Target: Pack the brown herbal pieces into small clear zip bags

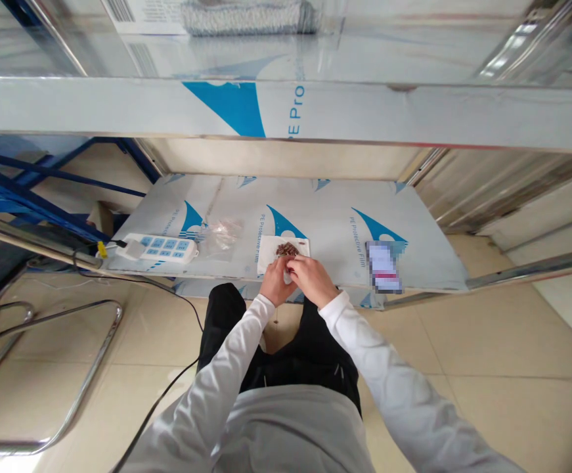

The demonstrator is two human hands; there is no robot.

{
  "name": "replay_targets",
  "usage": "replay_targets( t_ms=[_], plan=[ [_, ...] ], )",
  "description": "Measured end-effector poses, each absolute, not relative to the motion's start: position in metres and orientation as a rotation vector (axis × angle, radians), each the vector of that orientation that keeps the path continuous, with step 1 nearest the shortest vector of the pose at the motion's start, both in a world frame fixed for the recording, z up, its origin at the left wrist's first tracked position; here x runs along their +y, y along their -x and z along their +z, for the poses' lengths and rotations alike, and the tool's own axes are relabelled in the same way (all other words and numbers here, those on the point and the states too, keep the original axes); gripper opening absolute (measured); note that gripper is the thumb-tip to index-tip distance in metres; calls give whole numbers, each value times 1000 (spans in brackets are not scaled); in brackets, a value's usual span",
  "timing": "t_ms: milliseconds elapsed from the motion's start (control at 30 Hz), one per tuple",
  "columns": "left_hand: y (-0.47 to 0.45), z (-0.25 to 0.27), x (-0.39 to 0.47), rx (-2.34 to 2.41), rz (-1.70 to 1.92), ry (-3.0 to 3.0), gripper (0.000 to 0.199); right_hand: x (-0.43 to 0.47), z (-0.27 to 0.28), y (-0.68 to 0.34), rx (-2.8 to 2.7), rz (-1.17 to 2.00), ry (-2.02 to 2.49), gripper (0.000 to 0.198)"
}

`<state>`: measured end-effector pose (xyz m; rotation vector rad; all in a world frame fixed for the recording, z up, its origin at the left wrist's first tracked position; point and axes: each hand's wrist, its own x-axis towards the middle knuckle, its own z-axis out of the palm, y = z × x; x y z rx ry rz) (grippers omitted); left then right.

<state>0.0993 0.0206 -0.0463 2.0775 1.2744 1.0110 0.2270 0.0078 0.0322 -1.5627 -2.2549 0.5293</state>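
Note:
A small heap of brown pieces (287, 249), too small to name for certain, lies on a white sheet (266, 248) near the front edge of the shelf. My left hand (276, 284) and my right hand (311, 279) meet just in front of the heap, fingertips together over the sheet's near part. Both have their fingers bent and pinched. Whatever is between the fingertips is hidden or too small to make out.
A white power strip (160, 248) and a crumpled clear plastic bag (223, 235) lie left on the film-covered shelf (335, 230). A phone (384, 268) rests at right. An upper shelf (364, 112) crosses overhead. A metal chair frame (93, 368) stands left; a black cable (170, 387) hangs nearby.

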Motion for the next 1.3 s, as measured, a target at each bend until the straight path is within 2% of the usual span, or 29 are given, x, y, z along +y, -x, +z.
replay_targets(
  t_ms=[133, 267, 433, 533, 767, 1000, 1200, 1300],
  plan=[
    [-91, -48, 14, 1328, 1111, -1964, 51, 17, 18, -246, -2066, 724, 1459, 20],
    [-77, -52, -3, 1481, 1199, -1836, 47, 38, -17, -269, -1782, 645, 1725, 21],
    [-74, -57, -25, 1543, 1203, -1748, 43, 58, -56, -258, -1869, 648, 1787, 27],
    [-74, -59, -31, 1556, 1183, -1738, 41, 62, -65, -249, -1918, 659, 1792, 20],
    [-75, -60, -27, 1566, 1154, -1714, 42, 66, -70, -251, -1816, 722, 1779, 18],
    [-82, -58, -7, 1494, 1140, -1753, 43, 76, -74, -257, -1433, 871, 1668, 10],
    [-86, -54, 17, 1465, 1131, -1762, 46, 73, -55, -261, -1032, 1114, 1411, 37],
    [-88, -49, 26, 1448, 1149, -1773, 46, 64, -36, -263, -901, 1256, 1247, 40]
  ],
)
